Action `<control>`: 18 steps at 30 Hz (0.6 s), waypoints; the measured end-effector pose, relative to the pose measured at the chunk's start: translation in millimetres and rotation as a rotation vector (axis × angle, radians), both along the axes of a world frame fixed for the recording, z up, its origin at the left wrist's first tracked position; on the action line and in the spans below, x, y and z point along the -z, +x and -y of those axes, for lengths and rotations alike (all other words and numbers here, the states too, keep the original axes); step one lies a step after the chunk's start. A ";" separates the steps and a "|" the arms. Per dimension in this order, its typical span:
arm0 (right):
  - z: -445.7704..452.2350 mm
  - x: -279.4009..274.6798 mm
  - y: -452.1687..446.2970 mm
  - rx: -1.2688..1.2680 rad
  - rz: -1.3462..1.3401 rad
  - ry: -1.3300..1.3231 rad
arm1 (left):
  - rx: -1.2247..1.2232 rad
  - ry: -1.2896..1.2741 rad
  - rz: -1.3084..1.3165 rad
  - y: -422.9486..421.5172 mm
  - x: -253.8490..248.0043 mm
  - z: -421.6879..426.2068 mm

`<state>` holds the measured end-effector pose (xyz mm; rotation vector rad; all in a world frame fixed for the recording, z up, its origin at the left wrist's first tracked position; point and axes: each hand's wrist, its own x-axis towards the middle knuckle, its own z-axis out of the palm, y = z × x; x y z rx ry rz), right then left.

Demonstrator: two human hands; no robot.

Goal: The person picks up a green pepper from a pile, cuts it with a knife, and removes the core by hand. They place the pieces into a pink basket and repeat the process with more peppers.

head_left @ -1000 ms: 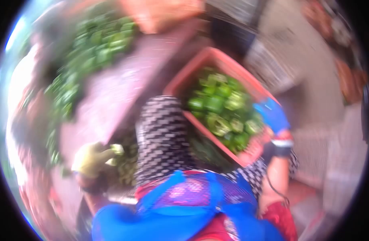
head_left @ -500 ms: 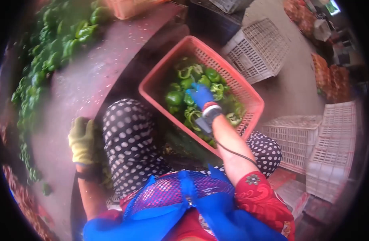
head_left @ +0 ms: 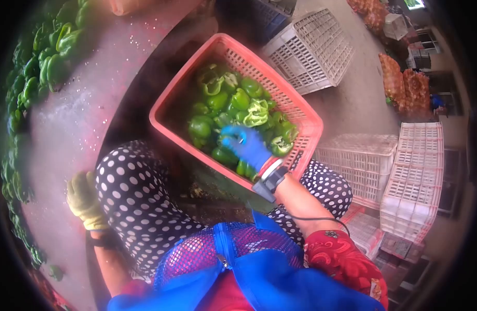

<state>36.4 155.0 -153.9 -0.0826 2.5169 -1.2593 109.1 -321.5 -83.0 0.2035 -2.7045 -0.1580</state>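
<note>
My right hand (head_left: 244, 146), in a blue glove, is over the green peppers (head_left: 240, 99) inside a pink-orange plastic crate (head_left: 158, 116). Its fingers are bent among the peppers; what they hold, if anything, is hidden. Some of these peppers are cut open. In a yellowish glove, my left hand (head_left: 85, 201) rests at the edge of the reddish table (head_left: 88, 109), beside my knee. Its fingers point up and look apart, with nothing visible in them. The crate sits tilted at my knees.
Whole green peppers (head_left: 51, 67) lie heaped along the table's far left. A white crate (head_left: 311, 52) stands behind the pink-orange one, and more white crates (head_left: 412, 181) are at the right. Filled orange net sacks (head_left: 404, 85) lie farther off on the floor.
My right hand has moved lower and nearer the crate's front left side. My left hand remains at the table edge. The view has shifted, so the crate appears farther left.
</note>
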 end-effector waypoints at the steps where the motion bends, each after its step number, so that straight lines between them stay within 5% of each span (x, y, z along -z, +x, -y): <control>1: -11.7 -13.6 -12.1 0.007 -0.217 0.210 | 0.006 -0.011 -0.004 -0.9 0.9 0.4; 3: -38.1 -6.6 -23.7 0.028 -0.295 0.692 | 0.013 -0.036 -0.023 -3.7 1.4 2.0; 6: -99.4 49.9 -27.5 0.074 -0.232 0.774 | 0.015 -0.016 -0.019 -5.4 -9.0 -3.4; 10: -119.1 -23.2 -23.9 0.260 0.452 -0.300 | 0.005 0.066 0.005 -4.8 -7.7 -11.6; 14: -140.6 -51.9 16.3 -0.069 0.944 0.119 | 0.022 0.173 0.029 -2.4 -10.3 -16.3; 17: -154.9 -10.0 50.8 -0.197 0.292 0.799 | 0.000 0.158 0.053 -3.4 -13.3 -21.1; 18: -146.9 -16.6 53.7 -0.016 0.269 0.596 | -0.005 0.144 0.067 -1.9 -7.1 -11.9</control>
